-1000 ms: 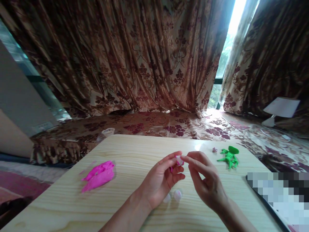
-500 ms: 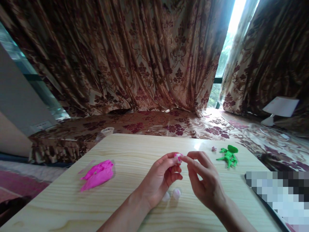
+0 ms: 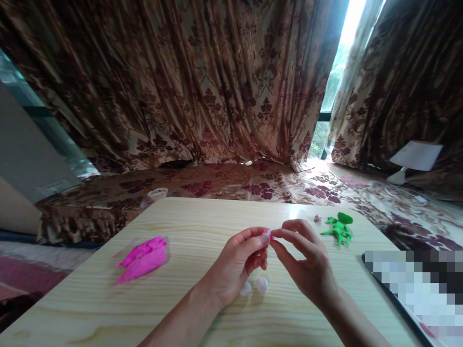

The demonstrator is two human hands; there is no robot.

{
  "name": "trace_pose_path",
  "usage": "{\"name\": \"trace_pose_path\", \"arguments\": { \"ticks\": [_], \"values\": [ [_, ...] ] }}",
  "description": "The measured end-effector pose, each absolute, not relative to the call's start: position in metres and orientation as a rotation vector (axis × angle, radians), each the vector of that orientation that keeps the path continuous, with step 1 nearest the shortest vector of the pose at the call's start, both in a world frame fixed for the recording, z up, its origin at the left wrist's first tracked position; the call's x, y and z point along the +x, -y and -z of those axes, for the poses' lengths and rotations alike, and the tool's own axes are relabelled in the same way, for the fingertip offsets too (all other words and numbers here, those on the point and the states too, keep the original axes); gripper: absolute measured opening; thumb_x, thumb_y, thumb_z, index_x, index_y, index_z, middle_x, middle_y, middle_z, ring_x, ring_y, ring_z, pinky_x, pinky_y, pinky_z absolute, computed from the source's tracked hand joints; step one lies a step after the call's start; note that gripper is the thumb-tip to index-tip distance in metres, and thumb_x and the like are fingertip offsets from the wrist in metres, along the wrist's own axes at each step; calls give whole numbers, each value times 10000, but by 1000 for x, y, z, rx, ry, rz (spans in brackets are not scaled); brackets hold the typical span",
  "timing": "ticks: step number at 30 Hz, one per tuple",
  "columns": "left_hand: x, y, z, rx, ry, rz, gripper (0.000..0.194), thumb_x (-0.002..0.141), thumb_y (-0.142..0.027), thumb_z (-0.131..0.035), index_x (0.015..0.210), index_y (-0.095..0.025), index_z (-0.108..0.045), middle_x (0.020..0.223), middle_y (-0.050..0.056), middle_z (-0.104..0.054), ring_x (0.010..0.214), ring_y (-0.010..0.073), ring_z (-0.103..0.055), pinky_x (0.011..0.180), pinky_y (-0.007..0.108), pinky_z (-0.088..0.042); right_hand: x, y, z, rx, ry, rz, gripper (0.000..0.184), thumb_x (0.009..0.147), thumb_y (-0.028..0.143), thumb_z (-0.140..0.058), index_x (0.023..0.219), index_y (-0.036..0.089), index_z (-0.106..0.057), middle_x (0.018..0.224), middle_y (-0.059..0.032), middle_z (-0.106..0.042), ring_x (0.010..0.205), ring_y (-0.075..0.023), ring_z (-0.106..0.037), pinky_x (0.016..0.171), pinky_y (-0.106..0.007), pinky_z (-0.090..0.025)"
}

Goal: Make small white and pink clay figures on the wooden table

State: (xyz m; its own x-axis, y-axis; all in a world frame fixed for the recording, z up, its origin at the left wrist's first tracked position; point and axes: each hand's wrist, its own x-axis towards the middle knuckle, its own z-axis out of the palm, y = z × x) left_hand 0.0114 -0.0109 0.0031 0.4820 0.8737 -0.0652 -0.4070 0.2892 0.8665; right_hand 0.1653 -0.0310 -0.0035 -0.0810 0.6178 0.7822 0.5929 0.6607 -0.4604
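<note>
My left hand is closed, pinching a small white clay ball with pink patches between thumb and fingers. From the right, the index finger and thumb of my right hand close on a pink bit at the ball's side. Its other fingers are bent and hold nothing visible. Below my hands two whitish balls lie on the table, a plain ball partly beside my left wrist and a pink-tinged ball. Far to the left is a bright pink clay lump on its wrapper.
A green clay figure and a small pinkish piece sit at the back right of the wooden table. A dark-edged flat object, mostly pixelated, lies at right. Beyond the table are a white lamp and a clear tub.
My right thumb has come up towards the index finger at the ball. The left hand's lower fingers have curled in. The ball shows turned, and the whole view has shifted slightly.
</note>
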Motion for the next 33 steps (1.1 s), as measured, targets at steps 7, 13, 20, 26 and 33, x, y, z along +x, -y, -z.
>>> {"name": "trace_pose_path", "arguments": {
  "ticks": [7,13,20,26,33],
  "values": [
    [12,11,-4,927,-616,-935,215,741,-258,-625,913,-130,-614,699,12,-548,569,67,-473,540,195,-398,164,32,2,-971,1766,-57,146,799,120,-558,885,207,-638,839,-52,-552,785,-169,-543,667,-316,-479],
    [13,11,-5,902,-630,-942,234,708,-273,-657,885,-121,-635,677,12,-557,549,61,-470,519,189,-389,166,32,1,-969,1727,5,244,785,127,-570,1002,226,-624,890,-62,-557,837,-188,-541,713,-345,-478],
    [11,10,-2,894,-615,-954,239,740,-272,-629,930,-128,-613,697,17,-561,571,69,-475,537,198,-385,166,35,1,-929,1801,-32,332,771,65,-531,1034,242,-629,897,-59,-530,817,-178,-517,696,-338,-460],
    [11,10,-2,937,-624,-950,226,754,-270,-615,928,-125,-612,687,15,-542,574,68,-460,542,198,-372,166,36,-1,-930,1785,-57,336,779,76,-505,1043,245,-627,909,-67,-533,830,-191,-524,698,-353,-466],
    [14,12,-8,946,-639,-964,281,720,-279,-648,971,-162,-600,720,5,-548,590,67,-459,534,192,-350,167,37,-2,-955,1739,-77,329,793,96,-492,1071,229,-608,944,-84,-536,885,-214,-528,729,-376,-473]
  ]
}}
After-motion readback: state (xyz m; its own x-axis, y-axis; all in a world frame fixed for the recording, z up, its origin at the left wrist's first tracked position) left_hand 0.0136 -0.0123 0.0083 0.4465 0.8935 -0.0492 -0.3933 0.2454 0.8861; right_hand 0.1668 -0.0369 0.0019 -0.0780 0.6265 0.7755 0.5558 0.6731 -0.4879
